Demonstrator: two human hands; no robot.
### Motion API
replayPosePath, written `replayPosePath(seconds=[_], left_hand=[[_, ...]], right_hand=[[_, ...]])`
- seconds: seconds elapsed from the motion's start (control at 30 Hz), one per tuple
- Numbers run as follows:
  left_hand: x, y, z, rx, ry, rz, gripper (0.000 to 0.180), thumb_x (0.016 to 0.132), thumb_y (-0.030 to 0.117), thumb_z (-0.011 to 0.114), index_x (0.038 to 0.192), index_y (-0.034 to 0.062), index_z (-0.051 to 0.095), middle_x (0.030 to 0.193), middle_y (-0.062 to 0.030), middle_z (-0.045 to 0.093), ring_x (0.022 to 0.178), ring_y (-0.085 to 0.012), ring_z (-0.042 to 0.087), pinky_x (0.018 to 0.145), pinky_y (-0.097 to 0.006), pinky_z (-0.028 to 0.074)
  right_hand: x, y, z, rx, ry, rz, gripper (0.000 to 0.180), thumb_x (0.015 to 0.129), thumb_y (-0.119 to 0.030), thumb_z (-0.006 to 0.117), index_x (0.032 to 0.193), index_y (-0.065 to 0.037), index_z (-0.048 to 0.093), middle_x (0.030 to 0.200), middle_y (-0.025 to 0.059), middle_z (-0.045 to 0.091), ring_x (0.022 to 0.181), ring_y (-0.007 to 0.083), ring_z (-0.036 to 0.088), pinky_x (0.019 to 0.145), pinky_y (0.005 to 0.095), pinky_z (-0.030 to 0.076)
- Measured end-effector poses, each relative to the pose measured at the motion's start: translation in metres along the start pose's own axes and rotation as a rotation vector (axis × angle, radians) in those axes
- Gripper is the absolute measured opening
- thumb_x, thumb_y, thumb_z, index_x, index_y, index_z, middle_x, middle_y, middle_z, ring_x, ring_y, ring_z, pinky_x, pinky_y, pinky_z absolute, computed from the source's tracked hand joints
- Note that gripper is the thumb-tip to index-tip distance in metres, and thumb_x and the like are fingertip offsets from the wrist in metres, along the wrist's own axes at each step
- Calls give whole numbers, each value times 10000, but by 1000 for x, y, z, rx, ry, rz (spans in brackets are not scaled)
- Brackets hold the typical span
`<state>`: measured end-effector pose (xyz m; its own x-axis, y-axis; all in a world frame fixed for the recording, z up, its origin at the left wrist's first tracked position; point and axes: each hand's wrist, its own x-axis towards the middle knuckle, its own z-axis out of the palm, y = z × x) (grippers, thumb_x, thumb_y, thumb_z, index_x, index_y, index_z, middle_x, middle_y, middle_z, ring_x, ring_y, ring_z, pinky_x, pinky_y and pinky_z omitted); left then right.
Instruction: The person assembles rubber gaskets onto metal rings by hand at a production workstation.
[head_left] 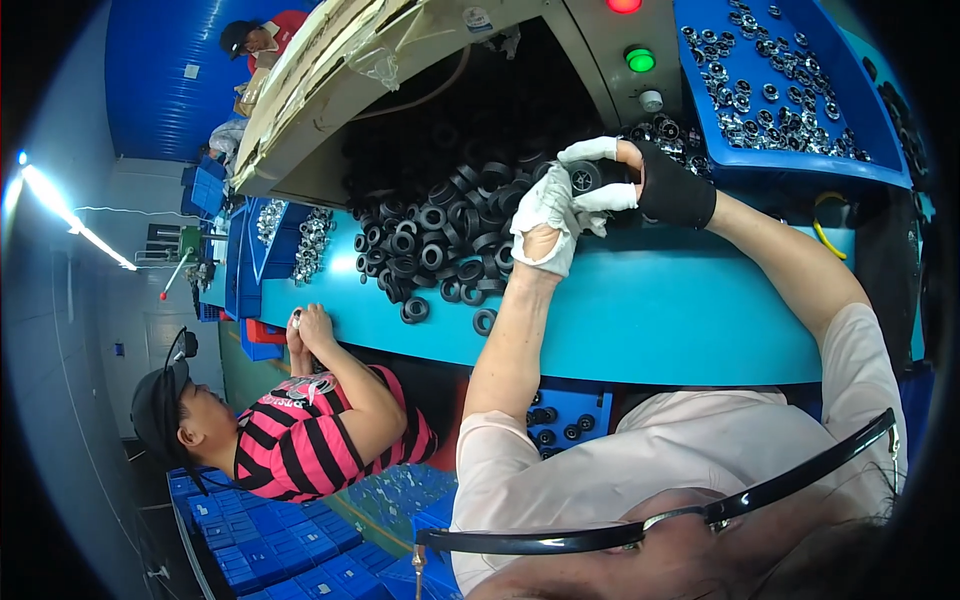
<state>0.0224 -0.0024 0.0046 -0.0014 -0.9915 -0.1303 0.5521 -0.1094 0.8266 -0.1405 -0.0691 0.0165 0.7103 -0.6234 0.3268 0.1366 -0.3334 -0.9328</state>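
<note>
Matt black, probably rubber rings (440, 235); shiny metal parts (770, 95)

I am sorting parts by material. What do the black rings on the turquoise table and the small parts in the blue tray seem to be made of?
The black rings look like rubber or matte plastic: dull, no glints. The small parts in the blue tray look like bright metal: silvery, with sharp highlights. The tray looks like glossy moulded plastic.

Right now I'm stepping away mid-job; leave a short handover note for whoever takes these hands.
Left hand in a white cloth glove and right hand in a black wrist wrap jointly hold one small black round rubber ring part.
Loose pile of black rubber rings lies on the turquoise bench.
Blue bin of small metal rings stands upper right.
Pile remains largely unworked.
</note>
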Motion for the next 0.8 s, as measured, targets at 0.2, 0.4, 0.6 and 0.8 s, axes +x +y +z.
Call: replayPosePath(seconds=[0.2,0.4,0.6,0.8], left_hand=[[0,-1,-1,36,-9,-3,415,949,414,450,982,11,547,731,-91,597,584,-191,594,497,-298,503],[0,6,8,585,167,391,219,915,104,556,1070,-52,557,764,-86,614,544,-125,566,511,-237,475],[-6,30,-14,292,289,417,353,959,338,453,976,-3,540,824,-112,589,605,-181,594,547,-301,523],[-110,78,-11,726,34,-55,166,891,91,545,970,-52,574,779,-128,639,631,-181,642,539,-280,518]], right_hand=[[-3,1,-2,37,-8,99,536,806,-171,687,1294,-72,489,1233,95,551,1137,193,527,978,335,407],[-4,-3,-4,37,126,237,560,788,-148,699,1290,-53,471,1135,83,588,981,124,568,863,278,450],[-24,-7,5,-345,309,-31,288,829,-192,649,1034,4,598,951,132,651,920,226,631,820,304,468],[-44,-5,8,-554,248,-68,207,850,-82,586,1044,-12,595,982,162,640,880,288,634,763,315,485]])
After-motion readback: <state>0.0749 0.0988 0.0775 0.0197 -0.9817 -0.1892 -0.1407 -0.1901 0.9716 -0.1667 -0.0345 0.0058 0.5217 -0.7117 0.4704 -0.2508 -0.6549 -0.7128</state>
